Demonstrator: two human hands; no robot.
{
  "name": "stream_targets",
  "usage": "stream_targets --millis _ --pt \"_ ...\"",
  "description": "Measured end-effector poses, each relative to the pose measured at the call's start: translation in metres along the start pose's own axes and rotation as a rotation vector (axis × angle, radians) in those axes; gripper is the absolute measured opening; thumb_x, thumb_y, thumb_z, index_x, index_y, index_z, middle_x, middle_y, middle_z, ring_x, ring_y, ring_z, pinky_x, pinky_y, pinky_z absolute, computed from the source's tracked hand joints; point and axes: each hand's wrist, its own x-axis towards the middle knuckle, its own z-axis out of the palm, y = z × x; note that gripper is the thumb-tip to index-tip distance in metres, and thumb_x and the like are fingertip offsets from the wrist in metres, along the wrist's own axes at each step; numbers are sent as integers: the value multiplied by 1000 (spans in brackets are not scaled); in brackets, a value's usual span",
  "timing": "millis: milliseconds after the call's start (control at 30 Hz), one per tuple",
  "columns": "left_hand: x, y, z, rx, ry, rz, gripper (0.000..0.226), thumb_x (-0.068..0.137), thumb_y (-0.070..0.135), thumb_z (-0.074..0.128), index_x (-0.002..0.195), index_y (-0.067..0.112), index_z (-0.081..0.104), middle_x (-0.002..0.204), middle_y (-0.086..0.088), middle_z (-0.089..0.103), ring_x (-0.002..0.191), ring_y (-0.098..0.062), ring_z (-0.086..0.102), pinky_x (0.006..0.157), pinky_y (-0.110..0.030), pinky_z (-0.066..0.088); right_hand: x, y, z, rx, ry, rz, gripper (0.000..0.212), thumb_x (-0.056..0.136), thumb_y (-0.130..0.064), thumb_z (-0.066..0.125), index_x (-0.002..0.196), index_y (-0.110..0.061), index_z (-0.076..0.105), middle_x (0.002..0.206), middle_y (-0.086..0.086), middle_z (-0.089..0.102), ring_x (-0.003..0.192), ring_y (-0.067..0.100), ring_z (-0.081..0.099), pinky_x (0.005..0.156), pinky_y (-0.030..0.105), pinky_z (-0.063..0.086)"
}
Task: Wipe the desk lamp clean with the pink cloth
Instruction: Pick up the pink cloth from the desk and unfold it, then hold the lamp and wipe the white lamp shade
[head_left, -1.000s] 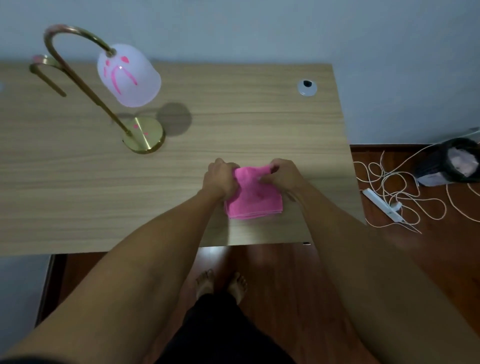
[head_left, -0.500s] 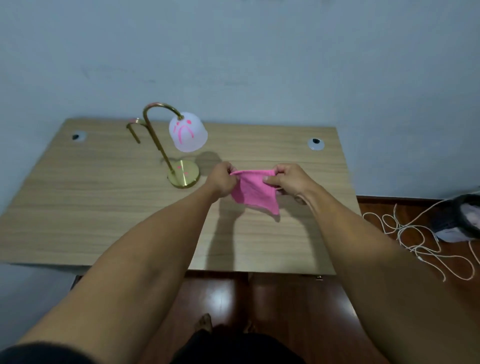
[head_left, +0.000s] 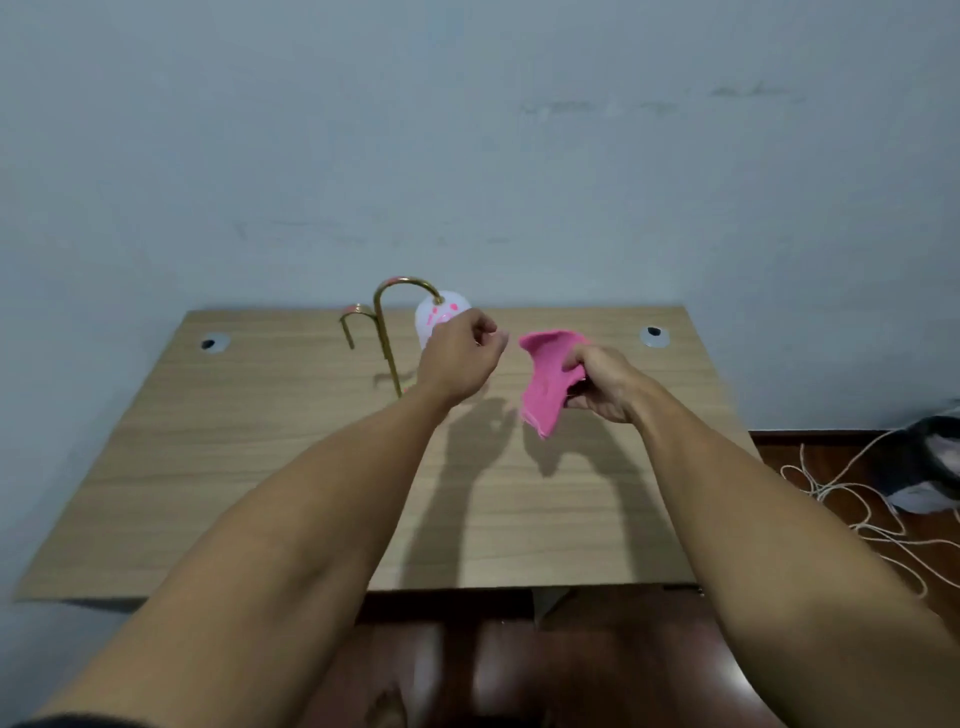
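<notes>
The desk lamp (head_left: 385, 332) stands at the back of the wooden desk (head_left: 249, 467), a curved brass stem with a white shade (head_left: 434, 314) marked with pink smears. My left hand (head_left: 457, 358) hovers in front of the shade, fingers curled with nothing in them, hiding the lamp's base and part of the shade. My right hand (head_left: 597, 382) holds the pink cloth (head_left: 545, 379) raised above the desk, to the right of the lamp; the cloth hangs down from my fingers.
Two round cable grommets (head_left: 214, 343) (head_left: 653, 334) sit near the desk's back corners. A pale wall rises behind the desk. On the wooden floor at the right lie white cords (head_left: 852, 509) and a dark bin (head_left: 935, 457).
The cloth has been lifted off the desk. My left hand has let go of it and moved toward the lamp shade; the right hand alone holds it. The view has tilted upward.
</notes>
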Motion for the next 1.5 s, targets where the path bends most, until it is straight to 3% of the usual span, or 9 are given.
stream_targets --millis 233,467,633,733,800,967,1167,1333,1500 --pt "14 -39 -102 186 223 153 18 89 41 61 91 23 59 80 10 63 78 -16 61 69 -31 47 -7 -20 74 81 196 -191 34 89 4 31 61 1 50 51 22 52 50 33 59 64 45 48" --pt "60 -89 -156 311 1 118 54 89 42 65 137 18 57 137 -3 62 128 -26 56 109 -45 43 11 -24 147 95 298 -318 17 93 -27 32 89 -15 43 36 7 36 48 41 62 52 28 44" --pt "79 -88 -155 303 -206 119 45 91 43 65 130 21 66 137 2 65 133 -23 54 113 -44 39 26 -20 185 -34 325 -412 45 93 -41 42 127 -16 58 106 6 64 93 26 63 81 36 53" --pt "87 -90 -151 267 -227 100 28 89 39 68 113 26 75 114 3 75 119 -25 63 104 -42 45 35 -7 206 -241 344 -504 50 97 -41 41 145 -24 45 144 3 51 137 23 46 117 43 34" --pt "91 -93 -148 250 -234 92 18 90 35 67 103 27 77 88 5 72 105 -27 66 98 -43 48 39 3 214 -393 411 -570 56 101 -34 40 155 -26 29 158 -2 37 151 20 28 120 40 19" --pt "100 -102 -146 258 -256 162 16 91 33 63 90 24 77 72 3 70 86 -26 67 93 -44 50 52 16 226 -438 587 -649 62 100 -28 40 159 -19 22 162 3 31 153 27 24 118 57 32" --pt "106 -108 -146 166 -307 163 14 90 26 65 87 18 77 77 -8 73 81 -30 68 82 -45 57 65 12 230 -251 619 -636 60 96 -30 39 155 -18 34 157 0 42 147 21 34 114 31 24" --pt "105 -107 -144 165 -303 146 14 91 25 65 88 19 77 79 -9 74 82 -30 69 83 -46 57 79 -3 215 -22 577 -432 62 87 -36 38 145 -18 48 142 7 55 131 27 51 112 50 43" --pt "103 -105 -145 177 -298 134 14 91 26 65 88 21 77 79 -6 74 81 -29 69 82 -45 58 68 21 220 -385 553 -680 67 93 -28 37 157 -11 26 159 11 34 149 29 30 123 55 24"
